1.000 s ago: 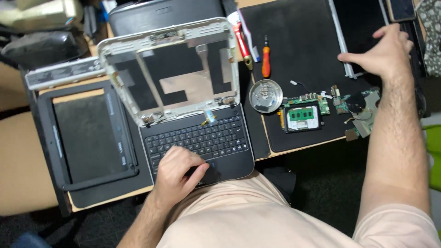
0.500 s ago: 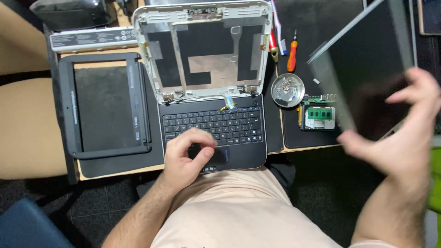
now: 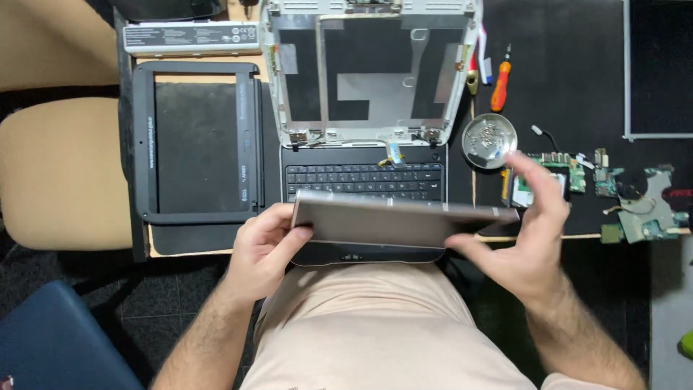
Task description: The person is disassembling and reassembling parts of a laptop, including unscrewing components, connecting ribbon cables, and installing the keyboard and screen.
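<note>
On the desk (image 3: 570, 65) an opened laptop (image 3: 364, 115) stood stripped of its screen. Over its keyboard (image 3: 361, 180) a flat grey panel (image 3: 397, 222) was held level, the left hand (image 3: 263, 249) pinching its left end, the right hand (image 3: 530, 242) gripping its right end, fingers blurred

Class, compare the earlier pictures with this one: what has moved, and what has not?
The right hand has carried the flat panel from the right side to above the keyboard. The left hand has left the palm rest and gripped the panel's left end. The open lid shell, bezel and screw dish stayed put.
</note>
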